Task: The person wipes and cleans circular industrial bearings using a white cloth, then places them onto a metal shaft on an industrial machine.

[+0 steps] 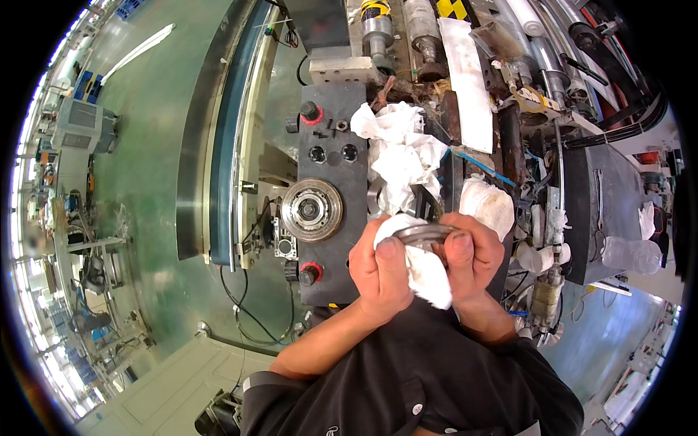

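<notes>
A round metal ring [427,232] is held up close to my chest, seen nearly edge-on. My left hand [381,270] is closed around its left side, with a white cloth [427,279] bunched between the fingers and the metal. The cloth drapes over the ring and hangs down inside it. On the opposite side, my right hand [471,254] grips the rim, thumb on top and fingers curled. Just beyond the hands lies a heap of crumpled white rags [404,161]. The ring's underside is hidden.
A round metal hub [311,209] sits on a dark machine plate [333,280] with red-collared black knobs [311,112]. Metal rollers [378,35] and a white strip [467,87] lie farther off. To the right are a stained white roll [486,206] and a plastic bottle [631,254].
</notes>
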The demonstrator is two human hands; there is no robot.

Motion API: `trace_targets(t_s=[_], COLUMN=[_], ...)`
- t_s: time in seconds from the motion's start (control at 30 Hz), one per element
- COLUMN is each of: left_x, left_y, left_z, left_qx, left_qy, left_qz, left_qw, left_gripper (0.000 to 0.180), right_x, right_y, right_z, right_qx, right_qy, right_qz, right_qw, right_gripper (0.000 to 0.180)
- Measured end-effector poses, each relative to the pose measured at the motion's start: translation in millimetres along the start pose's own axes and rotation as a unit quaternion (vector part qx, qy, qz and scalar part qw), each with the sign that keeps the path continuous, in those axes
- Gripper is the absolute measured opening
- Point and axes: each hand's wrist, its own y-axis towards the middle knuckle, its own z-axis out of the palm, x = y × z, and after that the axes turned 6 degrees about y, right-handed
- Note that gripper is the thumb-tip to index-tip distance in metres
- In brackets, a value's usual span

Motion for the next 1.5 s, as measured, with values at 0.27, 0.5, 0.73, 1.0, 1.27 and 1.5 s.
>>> trace_targets(t_s=[0.27,0.5,0.73,1.0,1.27,1.5], left_x=[11.5,-36.7,-30.3,-2.6,-2.5,-50.8], left_y=[3.9,45.7,35.6,4.7,4.7,47.3], left_z=[-1.2,-40.6,-16.5,-7.8,1.4,-37.0], left_qx=[-0.059,0.326,0.186,0.021,0.041,0.381], left_qy=[-0.05,0.392,0.294,0.121,0.116,0.379], left_qz=[-0.06,0.077,0.147,0.149,0.089,0.026], left_qw=[0.995,0.857,0.926,0.981,0.988,0.843], left_gripper=[0.037,0.021,0.026,0.03,0.03,0.028], right_x=[-25.3,11.8,17.1,9.9,-4.6,9.5], right_y=[-8.4,32.2,20.7,13.3,-5.0,17.5], right_z=[25.3,-13.2,2.0,10.0,14.6,-19.1], right_qx=[-0.02,0.305,0.085,-0.004,-0.183,0.256], right_qy=[0.134,-0.037,0.008,0.086,0.333,0.07], right_qz=[0.051,0.271,0.161,0.136,0.197,0.333], right_qw=[0.99,0.912,0.983,0.987,0.904,0.905], right_gripper=[0.031,0.039,0.051,0.062,0.054,0.041])
